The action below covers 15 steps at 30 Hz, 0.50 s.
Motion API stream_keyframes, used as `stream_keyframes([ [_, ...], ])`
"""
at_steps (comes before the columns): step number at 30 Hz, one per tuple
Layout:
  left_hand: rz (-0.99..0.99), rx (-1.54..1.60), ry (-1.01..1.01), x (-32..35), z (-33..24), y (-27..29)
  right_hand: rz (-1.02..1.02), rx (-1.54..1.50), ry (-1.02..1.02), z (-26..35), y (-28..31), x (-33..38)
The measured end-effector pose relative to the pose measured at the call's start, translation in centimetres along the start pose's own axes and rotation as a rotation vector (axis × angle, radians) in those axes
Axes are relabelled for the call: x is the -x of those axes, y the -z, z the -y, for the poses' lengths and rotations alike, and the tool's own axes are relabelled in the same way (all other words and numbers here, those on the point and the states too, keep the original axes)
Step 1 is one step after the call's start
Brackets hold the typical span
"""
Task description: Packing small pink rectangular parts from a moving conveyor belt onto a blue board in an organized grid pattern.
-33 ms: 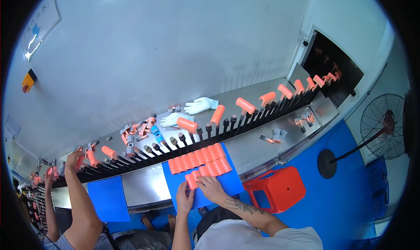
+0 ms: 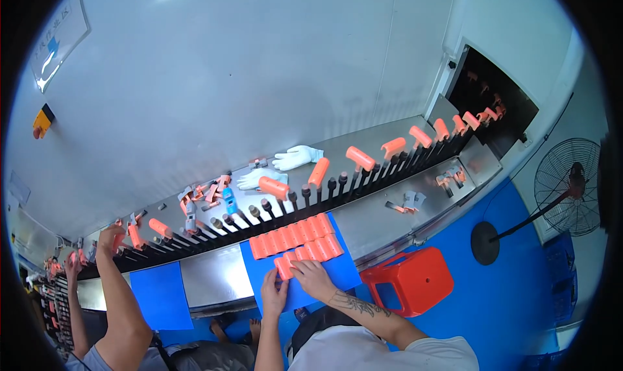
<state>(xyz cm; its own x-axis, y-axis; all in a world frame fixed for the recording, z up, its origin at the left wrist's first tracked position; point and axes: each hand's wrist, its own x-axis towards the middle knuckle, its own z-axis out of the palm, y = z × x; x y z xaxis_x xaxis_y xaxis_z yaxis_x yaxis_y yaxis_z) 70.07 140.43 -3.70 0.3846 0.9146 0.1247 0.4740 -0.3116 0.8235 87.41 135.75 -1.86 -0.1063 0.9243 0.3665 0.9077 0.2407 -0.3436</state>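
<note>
Two rows of orange cylindrical sleeves (image 2: 295, 237) lie on a blue mat (image 2: 337, 275) on the steel bench in front of me. My left hand (image 2: 274, 292) pinches the nearest orange sleeve (image 2: 283, 268) at the left end of the front row. My right hand (image 2: 313, 278) rests on the same sleeve and its neighbours from the right, fingers bent over them. Behind the mat runs a line of black pegs (image 2: 305, 194). Some pegs carry orange sleeves (image 2: 318, 171) toward a dark opening (image 2: 493, 102) at the right.
Two white gloves (image 2: 297, 157) lie behind the peg line beside loose orange and grey parts (image 2: 204, 192). A red stool (image 2: 409, 280) stands at my right, and a floor fan (image 2: 571, 186) further right. A co-worker's arm (image 2: 120, 293) reaches to the pegs at the left, near another blue mat (image 2: 159, 296).
</note>
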Motion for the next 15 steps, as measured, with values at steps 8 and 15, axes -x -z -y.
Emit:
stream_keyframes([
  [8, -0.192, 0.038, 0.060, 0.2, -3.6, -2.9, -0.192, -0.199, -0.181, -5.3, 6.5, 1.6],
  [15, -0.003, 0.191, -0.115, -6.8, -14.2, -1.5, -0.729, -0.272, -0.405, -13.6, 16.3, -5.8],
])
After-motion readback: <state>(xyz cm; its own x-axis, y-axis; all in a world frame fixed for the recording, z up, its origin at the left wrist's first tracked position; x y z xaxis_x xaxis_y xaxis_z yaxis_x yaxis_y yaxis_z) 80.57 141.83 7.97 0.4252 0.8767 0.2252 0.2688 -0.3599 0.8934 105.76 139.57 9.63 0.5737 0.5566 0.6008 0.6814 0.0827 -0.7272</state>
